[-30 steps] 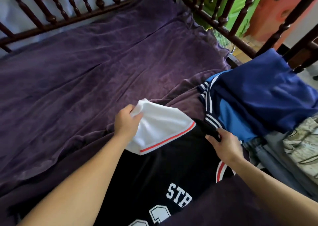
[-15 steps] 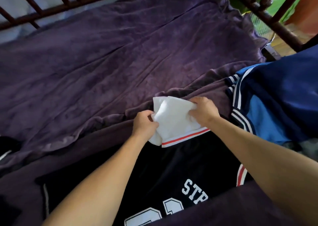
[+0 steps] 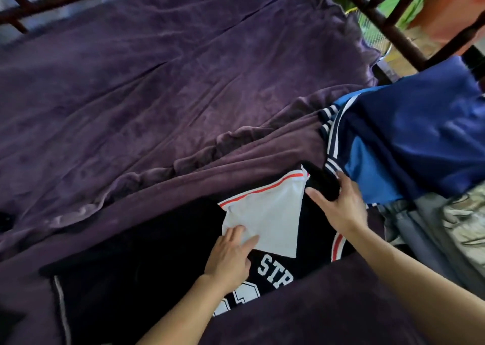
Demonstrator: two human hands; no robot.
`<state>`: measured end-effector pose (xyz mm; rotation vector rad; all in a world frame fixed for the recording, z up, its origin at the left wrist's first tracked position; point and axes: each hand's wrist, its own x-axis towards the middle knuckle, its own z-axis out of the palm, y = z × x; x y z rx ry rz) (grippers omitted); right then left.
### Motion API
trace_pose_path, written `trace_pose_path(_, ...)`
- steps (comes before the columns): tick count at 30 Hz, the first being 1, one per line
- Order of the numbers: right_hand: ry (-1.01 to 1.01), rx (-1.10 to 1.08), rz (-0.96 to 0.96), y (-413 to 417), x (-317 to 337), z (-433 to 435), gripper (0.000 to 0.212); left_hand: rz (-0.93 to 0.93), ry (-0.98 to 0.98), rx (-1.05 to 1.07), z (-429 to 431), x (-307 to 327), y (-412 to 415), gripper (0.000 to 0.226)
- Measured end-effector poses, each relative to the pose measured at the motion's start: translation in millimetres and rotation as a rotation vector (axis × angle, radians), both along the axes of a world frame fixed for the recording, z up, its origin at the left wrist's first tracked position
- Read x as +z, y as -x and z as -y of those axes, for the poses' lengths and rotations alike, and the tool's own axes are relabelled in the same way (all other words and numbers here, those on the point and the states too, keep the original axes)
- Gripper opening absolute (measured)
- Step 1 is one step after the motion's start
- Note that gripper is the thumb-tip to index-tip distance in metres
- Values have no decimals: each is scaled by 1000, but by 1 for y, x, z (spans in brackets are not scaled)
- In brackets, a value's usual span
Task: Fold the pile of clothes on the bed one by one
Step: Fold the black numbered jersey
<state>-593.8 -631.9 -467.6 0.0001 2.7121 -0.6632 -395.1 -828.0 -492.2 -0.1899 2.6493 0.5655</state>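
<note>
Lower centre, the left hand (image 3: 228, 255) presses the white sleeve (image 3: 267, 213) flat on the black jersey (image 3: 147, 253), fingers straight; the right hand (image 3: 341, 208) rests spread-fingered on the jersey's upper-right edge.

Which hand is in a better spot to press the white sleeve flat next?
Probably the left hand: its fingers lie flat on the lower corner of the white sleeve. The right hand is off the sleeve, on the black jersey beside the blue clothes.
</note>
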Motion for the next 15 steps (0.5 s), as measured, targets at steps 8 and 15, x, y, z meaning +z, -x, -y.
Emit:
trace_pose_path(8,177,81,224,2,36,5,14,-88,-148,364,3,16,-30,42)
trace_pose_path(15,308,350,316,-68,122,89,20,1,-107,772,53,65,-139,30)
